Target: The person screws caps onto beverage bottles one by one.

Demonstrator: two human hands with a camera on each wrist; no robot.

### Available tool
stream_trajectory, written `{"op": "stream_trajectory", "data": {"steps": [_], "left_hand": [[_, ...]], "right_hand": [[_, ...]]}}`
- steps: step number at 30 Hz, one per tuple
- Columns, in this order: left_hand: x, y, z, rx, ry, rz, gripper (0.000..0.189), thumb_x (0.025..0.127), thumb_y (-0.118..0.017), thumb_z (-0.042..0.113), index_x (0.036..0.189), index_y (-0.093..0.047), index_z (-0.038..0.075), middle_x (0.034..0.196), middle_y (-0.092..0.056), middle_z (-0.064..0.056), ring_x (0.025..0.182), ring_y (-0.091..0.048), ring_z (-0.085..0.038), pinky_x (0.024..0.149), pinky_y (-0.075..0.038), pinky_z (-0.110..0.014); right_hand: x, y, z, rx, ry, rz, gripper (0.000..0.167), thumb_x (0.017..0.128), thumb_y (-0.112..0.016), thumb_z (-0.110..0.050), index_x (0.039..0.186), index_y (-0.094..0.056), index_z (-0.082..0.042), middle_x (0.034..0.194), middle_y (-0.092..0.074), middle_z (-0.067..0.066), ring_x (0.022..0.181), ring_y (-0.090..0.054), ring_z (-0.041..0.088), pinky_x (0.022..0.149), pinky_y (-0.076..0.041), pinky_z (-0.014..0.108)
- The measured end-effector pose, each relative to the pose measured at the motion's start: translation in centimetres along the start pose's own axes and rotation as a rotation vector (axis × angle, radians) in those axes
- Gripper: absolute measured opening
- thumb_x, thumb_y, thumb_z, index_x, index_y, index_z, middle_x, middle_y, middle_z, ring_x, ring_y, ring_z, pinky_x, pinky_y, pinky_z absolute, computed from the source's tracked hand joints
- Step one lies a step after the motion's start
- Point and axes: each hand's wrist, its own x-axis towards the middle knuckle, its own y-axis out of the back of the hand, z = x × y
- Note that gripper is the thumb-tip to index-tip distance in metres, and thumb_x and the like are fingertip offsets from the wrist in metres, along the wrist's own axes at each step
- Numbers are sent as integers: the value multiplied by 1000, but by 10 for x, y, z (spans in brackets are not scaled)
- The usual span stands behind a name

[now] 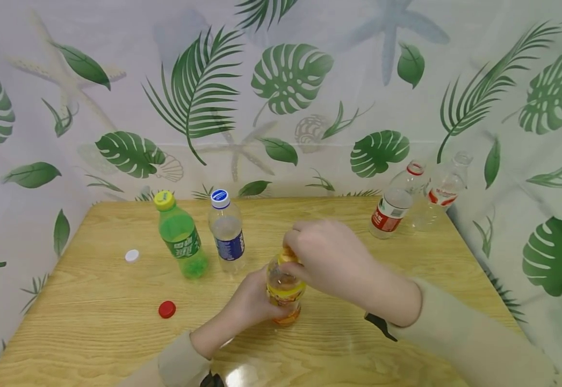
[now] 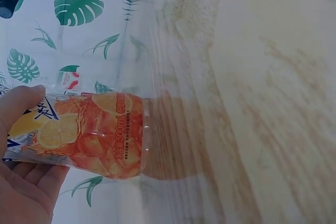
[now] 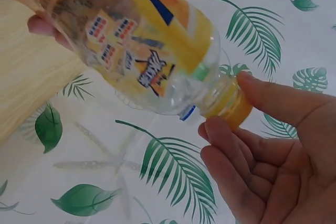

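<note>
My left hand point(image 1: 249, 301) grips a clear plastic bottle point(image 1: 284, 297) with a yellow and orange fruit label, fingers round one side and thumb on the other. The bottle stands upright on the wooden table, its base shown in the left wrist view beside its own reflection. From above, my right hand point(image 1: 331, 258) pinches the orange-yellow cap point(image 3: 237, 109) between thumb and fingers. In the right wrist view that cap sits at the bottle's neck, fingertips on its side. The label's printed lemon slices point(image 2: 56, 131) show under the left thumb.
Left of the hands stand a green bottle point(image 1: 179, 226) with a yellow cap and a blue-labelled bottle point(image 1: 229, 242) with a blue-and-white cap. A white cap point(image 1: 132, 256) and a red cap point(image 1: 167, 309) lie farther left. Back right are two uncapped bottles, one red-labelled point(image 1: 388, 210), one clear point(image 1: 441, 196).
</note>
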Motion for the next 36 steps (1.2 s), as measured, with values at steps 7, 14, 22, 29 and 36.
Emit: {"op": "stream_trajectory", "data": {"steps": [7,14,22,29,36], "left_hand": [[-2,-1,-4,-106,13,-15,65,82,-89,5,140,-60,10,127,-75,-5,120,-72,-23,107,-57,-38],[-5,-1,-8,-150,24,-6,62,82,-90,5,137,-62,8,130,-74,-8,122,-71,-27,110,-56,-43],[-4,-2,-11,-174,28,12,66,80,-92,6,138,-62,6,132,-73,-10,127,-69,-31,114,-53,-50],[-4,-3,-13,-174,36,-2,68,80,-92,6,141,-62,7,134,-73,-10,128,-69,-32,114,-52,-51],[-4,-2,-13,-174,43,-2,68,79,-93,6,139,-61,5,135,-72,-12,129,-68,-33,115,-51,-53]], "right_hand": [[-9,-12,8,185,-67,22,30,85,-91,-36,96,-75,-13,89,-72,-4,77,-68,10,69,-58,28],[-24,-32,24,398,-109,41,58,81,-94,-32,128,-73,-6,115,-78,4,104,-73,20,91,-63,42],[-43,-56,33,520,-168,27,71,76,-97,-33,135,-69,-4,124,-76,9,111,-74,27,96,-62,48],[-57,-84,32,650,-251,6,69,77,-97,-24,137,-69,-5,125,-74,6,114,-73,27,98,-61,46],[-63,-107,31,692,-245,56,63,76,-97,-19,132,-71,-5,125,-75,8,112,-74,29,97,-63,42]]}}
